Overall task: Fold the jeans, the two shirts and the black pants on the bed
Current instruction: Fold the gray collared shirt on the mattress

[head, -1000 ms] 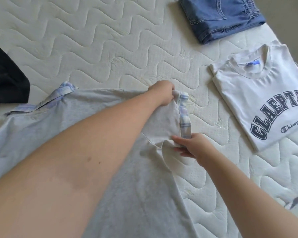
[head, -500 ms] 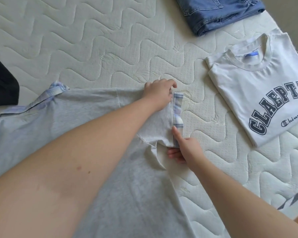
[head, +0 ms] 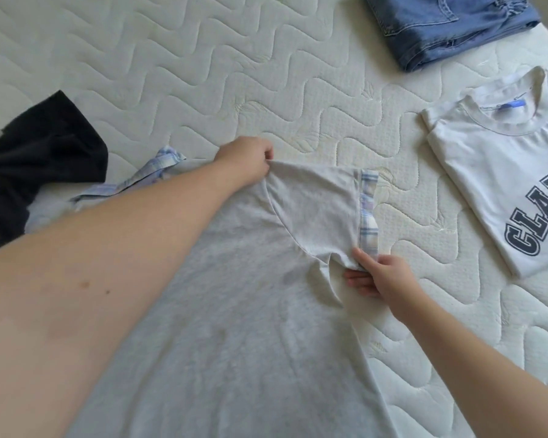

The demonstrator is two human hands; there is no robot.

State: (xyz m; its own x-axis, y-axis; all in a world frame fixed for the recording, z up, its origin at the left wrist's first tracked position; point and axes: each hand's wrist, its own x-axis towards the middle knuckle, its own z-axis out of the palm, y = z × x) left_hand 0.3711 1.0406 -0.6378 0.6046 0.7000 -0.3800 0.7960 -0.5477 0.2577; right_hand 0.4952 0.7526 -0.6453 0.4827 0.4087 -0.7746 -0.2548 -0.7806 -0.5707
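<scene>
Head view: soft grey shirt (head: 234, 311) on wavy-quilted mattress (head: 171, 74).

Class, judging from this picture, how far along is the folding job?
Done: the jeans and the white printed shirt lie folded. In hand: the grey shirt, its sleeve gripped by the left hand and right hand. Left: the black pants, still crumpled.

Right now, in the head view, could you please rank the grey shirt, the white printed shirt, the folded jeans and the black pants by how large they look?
1. grey shirt, nearest the camera
2. white printed shirt, cut off by the frame
3. folded jeans and black pants: look alike, both cropped, so unranked
</scene>
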